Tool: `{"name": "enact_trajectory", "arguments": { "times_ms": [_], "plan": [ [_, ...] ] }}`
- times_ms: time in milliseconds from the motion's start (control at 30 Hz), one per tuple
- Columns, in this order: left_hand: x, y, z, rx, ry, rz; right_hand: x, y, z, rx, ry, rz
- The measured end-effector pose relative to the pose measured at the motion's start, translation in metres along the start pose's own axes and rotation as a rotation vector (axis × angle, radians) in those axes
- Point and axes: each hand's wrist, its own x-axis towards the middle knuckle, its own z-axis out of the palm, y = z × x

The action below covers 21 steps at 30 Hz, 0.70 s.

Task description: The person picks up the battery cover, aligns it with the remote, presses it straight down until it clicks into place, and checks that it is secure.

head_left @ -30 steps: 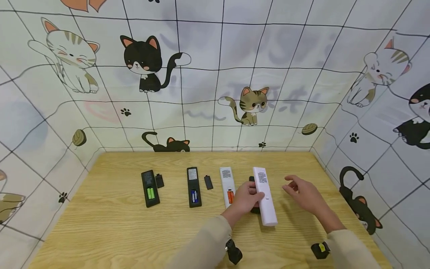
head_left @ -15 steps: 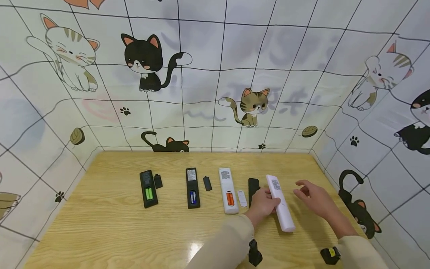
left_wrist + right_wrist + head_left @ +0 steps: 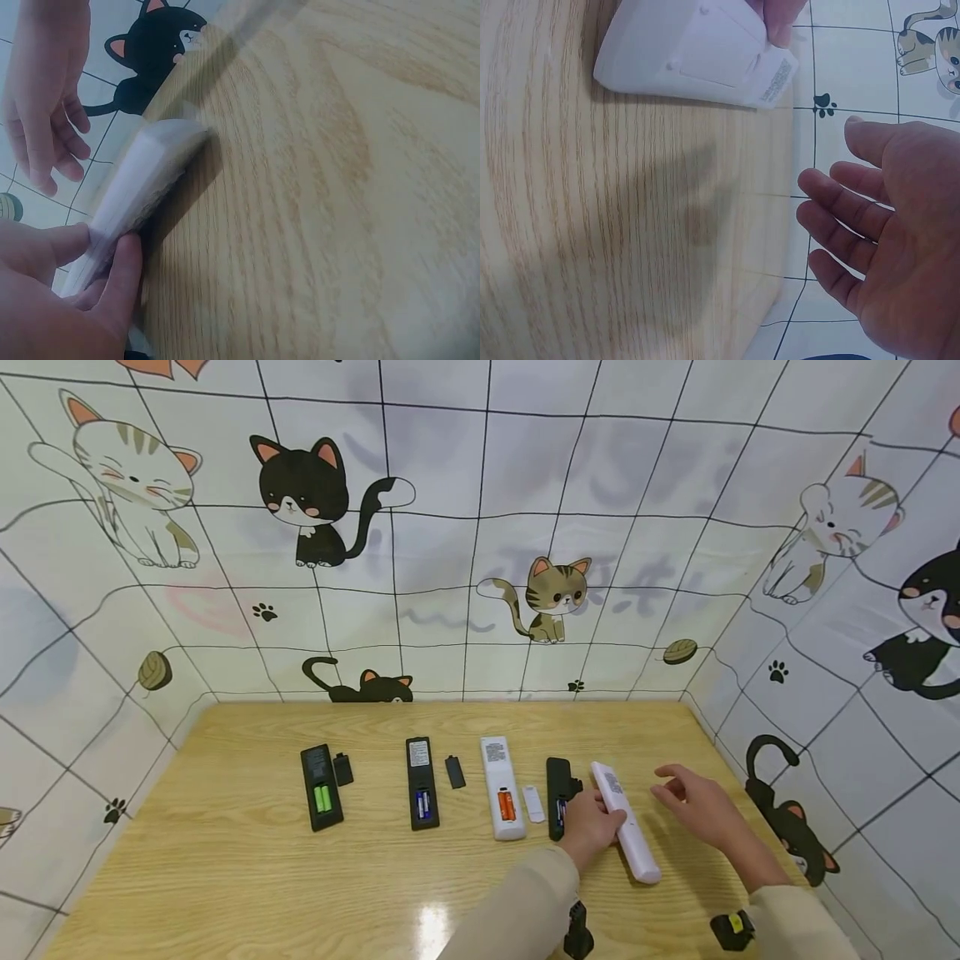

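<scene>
My left hand (image 3: 591,828) pinches a white remote control (image 3: 637,845) by its left edge, thumb on top and fingers below. The remote's labelled back faces up, and it lies slanted at or just above the table; contact is hard to tell. In the right wrist view, its battery cover (image 3: 718,46) is in place on the back. To the right, my right hand (image 3: 697,806) hovers with loosely bent fingers, apart from the remote and holding nothing. Partly hidden by my left hand is a black remote (image 3: 558,772) with batteries showing, its small cover (image 3: 576,786) beside it.
Farther left lie a black remote (image 3: 318,772) with green batteries, another black remote (image 3: 421,777) with blue ones, and a white remote (image 3: 497,768) with orange ones. Loose battery covers sit beside them, one black (image 3: 455,772), one white (image 3: 533,804). Cat-printed cloth walls (image 3: 450,552) enclose the wooden table (image 3: 300,893).
My left hand has carried the white remote rightward and lower, tilting it more. The black remote that it covered now shows with its batteries and cover. My right hand has shifted slightly right.
</scene>
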Motion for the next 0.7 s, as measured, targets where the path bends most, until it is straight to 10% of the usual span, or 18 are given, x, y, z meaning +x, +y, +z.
{"name": "enact_trajectory", "arguments": {
  "times_ms": [700],
  "plan": [
    [-0.008, 0.011, -0.007, 0.223, -0.032, -0.025, 0.002, -0.003, 0.005, 0.019, -0.013, -0.004]
  ]
}}
